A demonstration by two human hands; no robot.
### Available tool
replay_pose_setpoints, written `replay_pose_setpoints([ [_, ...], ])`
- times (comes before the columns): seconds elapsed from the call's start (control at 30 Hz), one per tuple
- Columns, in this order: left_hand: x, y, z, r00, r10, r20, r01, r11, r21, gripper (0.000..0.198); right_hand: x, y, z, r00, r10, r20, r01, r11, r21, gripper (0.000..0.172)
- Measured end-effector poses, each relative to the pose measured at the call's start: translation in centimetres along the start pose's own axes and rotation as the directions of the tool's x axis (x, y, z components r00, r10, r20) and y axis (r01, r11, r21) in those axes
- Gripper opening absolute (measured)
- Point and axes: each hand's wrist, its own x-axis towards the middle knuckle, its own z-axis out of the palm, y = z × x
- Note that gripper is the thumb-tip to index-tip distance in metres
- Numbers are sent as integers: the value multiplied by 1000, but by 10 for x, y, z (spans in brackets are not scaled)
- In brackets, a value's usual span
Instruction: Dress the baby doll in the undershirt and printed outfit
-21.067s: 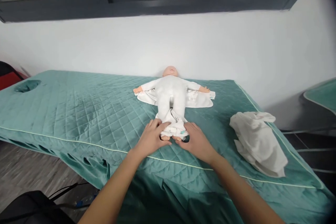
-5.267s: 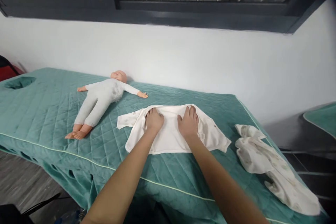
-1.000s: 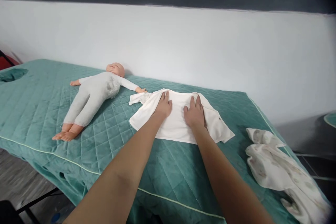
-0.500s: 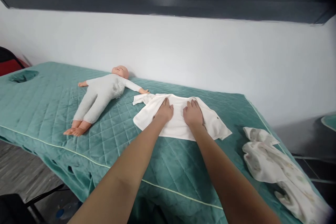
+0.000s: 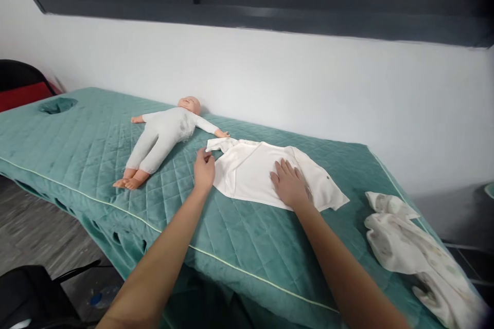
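Note:
A small white baby top [image 5: 257, 172] lies spread on the green quilted cover, its front panels folded outward and a printed sleeve at its left end. Flat on the right half of the top rests my right hand [image 5: 290, 183], open with the fingers stretched. My left hand [image 5: 204, 168] is just off the top's left edge, below the cuff of that sleeve. Its fingers are loosely bent and apart, and nothing shows in them. A baby doll [image 5: 165, 131] in a white suit lies on its back to the left, one hand close to the sleeve.
The green massage bed [image 5: 239, 236] runs along a white wall under a dark window frame [image 5: 309, 15]. A crumpled printed white garment [image 5: 415, 247] lies at its right edge. A face hole [image 5: 57, 106] is at the far left. A black bag [image 5: 34, 293] stands below.
My left hand has left the middle of the top and moved left toward its sleeve. The left front panel now lies flatter. My right hand has flattened on the cloth. The view has shifted slightly left.

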Motion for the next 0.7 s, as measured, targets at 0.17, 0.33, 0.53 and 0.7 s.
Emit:
replay_pose_setpoints([
  [0.17,34,-1,-6,981,14,193,-56,974,218,52,-7,-5,-4,998,48,32,-49,998,39,59],
  [0.33,56,-3,7,939,118,323,-242,893,379,55,-5,-4,-3,998,67,-4,-67,995,67,58],
  [0.53,74,-20,9,969,179,168,-212,957,199,58,-5,2,-1,991,105,-87,-70,938,338,50],
  [0.7,72,-26,7,992,125,4,-121,957,264,49,-6,33,-14,920,336,-200,-51,611,790,40],
])
